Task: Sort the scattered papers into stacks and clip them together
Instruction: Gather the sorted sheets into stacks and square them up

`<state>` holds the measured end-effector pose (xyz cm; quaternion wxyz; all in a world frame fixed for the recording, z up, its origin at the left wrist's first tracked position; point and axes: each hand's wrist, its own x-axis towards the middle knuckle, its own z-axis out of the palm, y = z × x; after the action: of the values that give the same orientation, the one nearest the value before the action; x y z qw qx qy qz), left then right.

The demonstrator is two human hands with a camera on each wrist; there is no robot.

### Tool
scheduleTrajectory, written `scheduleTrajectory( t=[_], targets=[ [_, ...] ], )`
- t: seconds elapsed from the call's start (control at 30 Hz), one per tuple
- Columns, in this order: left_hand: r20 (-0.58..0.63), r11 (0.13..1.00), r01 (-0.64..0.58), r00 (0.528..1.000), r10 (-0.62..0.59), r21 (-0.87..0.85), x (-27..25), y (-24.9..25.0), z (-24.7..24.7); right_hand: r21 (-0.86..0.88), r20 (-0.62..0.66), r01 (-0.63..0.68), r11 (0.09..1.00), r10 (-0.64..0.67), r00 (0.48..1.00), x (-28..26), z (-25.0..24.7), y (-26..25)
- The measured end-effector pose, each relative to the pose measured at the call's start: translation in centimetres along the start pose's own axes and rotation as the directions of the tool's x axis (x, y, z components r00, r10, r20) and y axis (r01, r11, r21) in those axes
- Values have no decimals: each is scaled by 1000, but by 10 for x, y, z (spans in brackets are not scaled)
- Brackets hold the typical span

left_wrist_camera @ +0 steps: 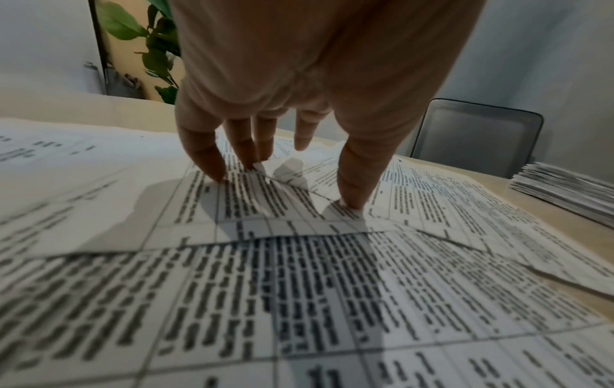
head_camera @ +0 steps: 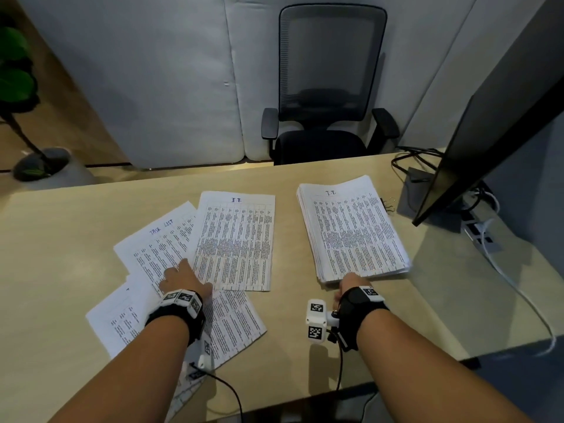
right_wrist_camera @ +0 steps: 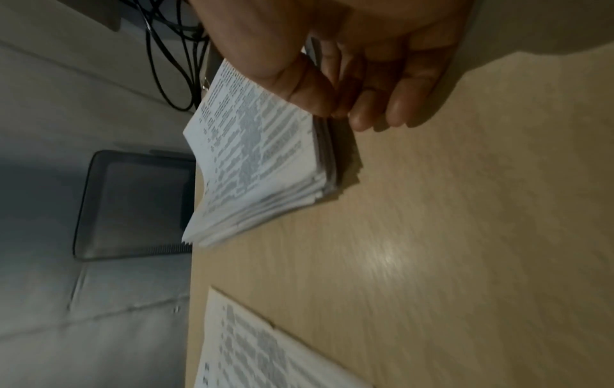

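Left hand [head_camera: 183, 277] rests spread on the loose sheets, fingers straight and angled down; in the left wrist view the fingertips [left_wrist_camera: 212, 170] and thumb press onto printed paper and curl round nothing. It lies across the sheet headed "TASK LIST" [head_camera: 158, 239], at the seam where that sheet meets the sheet headed "I.T." [head_camera: 236, 239], which overlaps its right edge. Two more printed sheets sit nearer the person: one at the near left [head_camera: 117, 322], partly under the forearm, and one under the left wrist [head_camera: 235, 319], fanned out toward the near right. All four lie flat on the worktop [head_camera: 61, 239], overlapping each other in a loose scatter.

Right hand [head_camera: 351, 285] is at the near edge of the thick stack of papers [head_camera: 354, 230], which sits to the right of the scatter and apart from it. In the right wrist view the thumb lies on the top page and the fingers [right_wrist_camera: 395, 105] curl against the stack's edge, so the hand pinches the near corner of the stack [right_wrist_camera: 265, 157]; its sheets are roughly squared, with the edges slightly stepped. A few black binder clips [head_camera: 387, 203] lie just beside the stack's far right edge, small and partly hidden by it.

Beyond the clips a monitor [head_camera: 488, 148] stands on the right of the worktop with cables [head_camera: 412, 160] behind it. An office chair [head_camera: 329, 87] faces the far side of the worktop, and a potted plant [head_camera: 18, 87] stands on the floor at the far left.
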<state>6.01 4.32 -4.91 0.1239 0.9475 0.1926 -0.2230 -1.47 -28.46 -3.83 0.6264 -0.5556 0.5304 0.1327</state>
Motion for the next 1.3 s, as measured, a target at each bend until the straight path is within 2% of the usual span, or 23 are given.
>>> scheduleTrajectory(
  t=[0.13, 0.23, 0.3, 0.37, 0.43, 0.5, 0.57, 0.67, 0.77, 0.83, 0.9, 0.97, 1.0, 1.07, 1.17, 1.3],
  targets=[
    [13, 975, 5, 1000, -2, -224, -4, -4, -3, 68, 64, -91, 994, 86, 994, -13, 39, 19],
    [-34, 933, -36, 999, 26, -357, -9, -12, 0, 27, 180, -79, 996, 73, 981, -23, 68, 24],
    [-20, 907, -9, 1000, 0, -421, -11, -19, -1, 49, 235, -87, 995, 74, 969, -27, 80, 24],
    [76, 833, 78, 996, -44, -548, -13, -29, -2, 43, 244, -64, 997, 52, 968, -29, 92, 20],
    [220, 693, 193, 974, -51, -694, -21, -37, -8, -33, 210, 14, 999, -7, 978, -34, 102, 16],
    [324, 653, 247, 946, -3, -716, -35, -43, -17, -111, 197, 91, 990, -67, 978, -36, 109, 13],
    [398, 671, 274, 917, 34, -689, -44, -51, -22, -245, 214, 155, 957, -103, 971, -36, 114, 11],
    [500, 795, 258, 864, 65, -549, -50, -69, -22, -583, 275, 337, 739, -210, 938, -38, 121, 9],
    [548, 913, 150, 831, 91, -379, -51, -87, -25, -705, 322, 444, 553, -309, 895, -37, 130, 10],
    [525, 949, 88, 847, 89, -302, -47, -95, -28, -742, 348, 473, 476, -329, 878, -37, 138, 13],
    [431, 970, 26, 898, 84, -243, -39, -100, -30, -747, 349, 496, 444, -373, 860, -37, 145, 17],
    [229, 975, -10, 971, 62, -223, -25, -105, -29, -742, 321, 511, 433, -439, 839, -40, 147, 20],
    [124, 973, -8, 992, 37, -232, -17, -107, -28, -739, 312, 516, 433, -459, 832, -41, 148, 21],
    [20, 956, 62, 998, -59, -286, -7, -105, -25, -742, 308, 514, 430, -462, 832, -41, 149, 23],
    [19, 948, 165, 986, -166, -272, -2, -93, -23, -762, 305, 524, 381, -502, 809, -34, 149, 20],
    [-18, 946, 183, 981, -195, -268, 7, -77, -27, -705, 261, 541, 459, -542, 799, -24, 140, 6]
  ],
)
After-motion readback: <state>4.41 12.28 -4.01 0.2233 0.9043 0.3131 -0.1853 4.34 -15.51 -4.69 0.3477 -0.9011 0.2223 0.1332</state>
